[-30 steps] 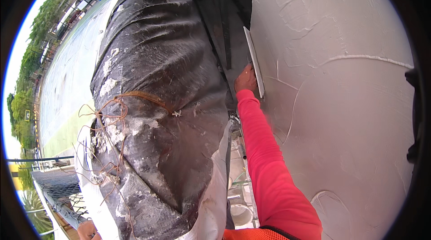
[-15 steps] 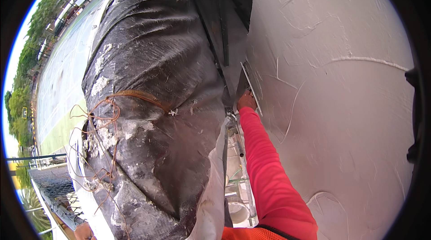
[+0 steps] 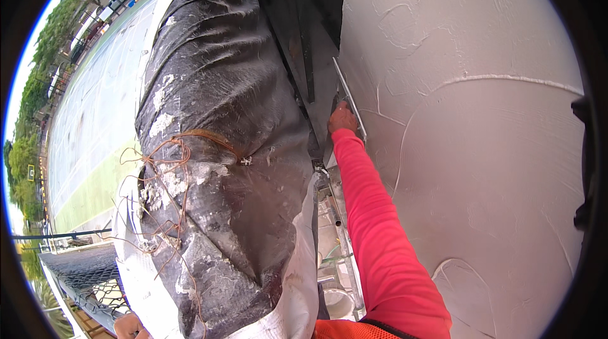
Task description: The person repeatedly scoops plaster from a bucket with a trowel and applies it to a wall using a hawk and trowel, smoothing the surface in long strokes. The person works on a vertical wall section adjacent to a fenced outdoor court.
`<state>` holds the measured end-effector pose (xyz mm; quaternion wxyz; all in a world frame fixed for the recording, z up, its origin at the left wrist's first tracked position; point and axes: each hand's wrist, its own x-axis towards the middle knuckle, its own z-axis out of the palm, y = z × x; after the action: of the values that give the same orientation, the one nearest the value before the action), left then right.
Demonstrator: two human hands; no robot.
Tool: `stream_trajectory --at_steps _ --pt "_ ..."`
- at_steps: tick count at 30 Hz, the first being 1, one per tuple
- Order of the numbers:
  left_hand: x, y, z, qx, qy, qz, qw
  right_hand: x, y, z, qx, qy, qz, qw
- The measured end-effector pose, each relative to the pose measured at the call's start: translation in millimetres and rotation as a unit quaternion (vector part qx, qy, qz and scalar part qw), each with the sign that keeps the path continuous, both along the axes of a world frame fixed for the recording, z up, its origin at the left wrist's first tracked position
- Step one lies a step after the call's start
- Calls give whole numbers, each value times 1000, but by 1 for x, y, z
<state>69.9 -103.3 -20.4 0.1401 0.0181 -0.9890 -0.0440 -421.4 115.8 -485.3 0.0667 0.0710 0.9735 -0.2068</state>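
My right hand [image 3: 342,118] is closed round the handle of a long plastering trowel [image 3: 349,93]. The trowel's straight pale edge lies along the left side of a grey, freshly smeared wall [image 3: 481,168]. Thin raised ridges of plaster [image 3: 500,77] curve over that surface. At the lower left rim my left hand [image 3: 130,326] shows only in part, fingers curled beside a mesh-covered frame. What it grips, if anything, is hidden.
A big bundle under dark, plaster-spattered sheeting [image 3: 215,98] fills the left, tied with brown wire [image 3: 180,142]. Dark metal posts [image 3: 303,35] stand beyond. Below are scaffold pipes [image 3: 345,256] and a white bucket [image 3: 339,303]. A green-edged court [image 3: 95,142] lies far left.
My right hand and the trowel have moved a little farther up along the wall's left side. The view has shifted slightly, and more of my left hand shows.
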Motion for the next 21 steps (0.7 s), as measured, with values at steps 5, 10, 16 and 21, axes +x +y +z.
stream_trajectory --at_steps 5,10,16,21 --pt "-4 3 8 24 -35 -6 999 -12 -6 65 -29 30 7 999" --pt "-10 0 9 34 -15 -21 999 2 -1 151 -33 133 22 990" --pt "-9 2 7 57 4 -8 998 53 8 225 -81 279 17 957" --pt "-11 2 10 60 -7 -8 998 94 8 162 -66 164 83 981"
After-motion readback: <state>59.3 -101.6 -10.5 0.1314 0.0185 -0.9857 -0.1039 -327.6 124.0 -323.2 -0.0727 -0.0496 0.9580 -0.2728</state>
